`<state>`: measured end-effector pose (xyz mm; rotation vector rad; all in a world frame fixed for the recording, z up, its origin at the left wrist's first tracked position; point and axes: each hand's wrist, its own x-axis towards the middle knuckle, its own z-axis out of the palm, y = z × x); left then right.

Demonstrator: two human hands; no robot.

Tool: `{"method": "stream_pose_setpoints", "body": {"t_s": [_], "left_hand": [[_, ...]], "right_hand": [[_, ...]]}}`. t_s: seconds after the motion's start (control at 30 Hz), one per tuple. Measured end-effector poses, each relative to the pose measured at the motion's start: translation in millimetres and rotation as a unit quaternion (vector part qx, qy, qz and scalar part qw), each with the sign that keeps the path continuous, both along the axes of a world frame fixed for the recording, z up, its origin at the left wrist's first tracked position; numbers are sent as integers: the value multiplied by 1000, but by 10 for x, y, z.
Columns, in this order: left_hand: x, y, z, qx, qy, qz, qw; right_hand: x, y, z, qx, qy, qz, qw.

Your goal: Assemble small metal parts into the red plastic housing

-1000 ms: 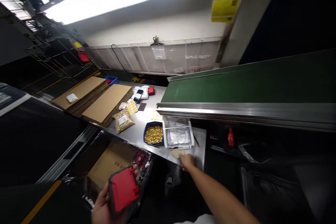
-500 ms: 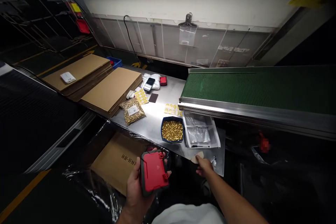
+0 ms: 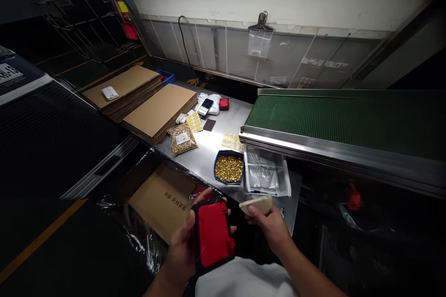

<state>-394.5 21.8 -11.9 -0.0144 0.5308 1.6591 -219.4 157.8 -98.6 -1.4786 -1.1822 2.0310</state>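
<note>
My left hand [image 3: 183, 243] is wrapped round a red plastic case [image 3: 215, 234] with a black rim, its flat face turned up and two small red tabs on the right side. In my right hand [image 3: 275, 229] is a folded cream-coloured cloth or pad [image 3: 260, 205], pinched between thumb and fingers just right of the case and apart from it. Beyond the hands, a dark blue bin [image 3: 215, 177] holds small brass-coloured parts [image 3: 228, 168]. Beside it stands a white divided tray [image 3: 287, 183] with clear plastic bags and a pen.
Stacked cardboard sheets [image 3: 160, 110] lie at the left of the metal table [image 3: 205, 155], near a bag of brass parts [image 3: 182, 140]. A green conveyor [image 3: 299, 118] runs off right. Below left sits a carton [image 3: 153, 190] in black plastic. Sticker sheets [image 3: 194, 122] lie mid-table.
My right hand has lifted the cream cloth or pad off the table corner and brought it left, towards the case. The case has shifted slightly right and down in view; the camera has turned left.
</note>
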Motion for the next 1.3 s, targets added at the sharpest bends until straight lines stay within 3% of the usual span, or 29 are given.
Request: {"method": "stream_pose_setpoints", "body": {"t_s": [0.07,0.13,0.2,0.27,0.4,0.53,0.87,1.03,1.17,1.3], "left_hand": [[159,38,96,-7,13,9,1000],[316,88,193,-30,21,13,999],[456,134,279,-52,25,9,998],[570,166,346,-71,34,1,997],[728,214,422,-116,55,-9,992],[814,271,427,-116,24,-24,993],[771,271,368,-128,13,-29,991],[697,318,368,-125,-44,-17,991],[609,309,378,-93,-31,-19,995],[533,276,330,-85,-15,-23,996]], "right_hand": [[105,22,533,138,130,61,980],[217,68,955,249,195,146,938],[327,124,1218,324,223,215,894],[429,173,1345,374,223,265,860],[574,200,1414,426,180,325,825],[631,150,1423,461,165,330,807],[567,118,1414,470,146,330,805],[407,114,1440,521,143,265,798],[419,168,1485,495,116,150,848],[473,153,1496,437,110,166,877]]}}
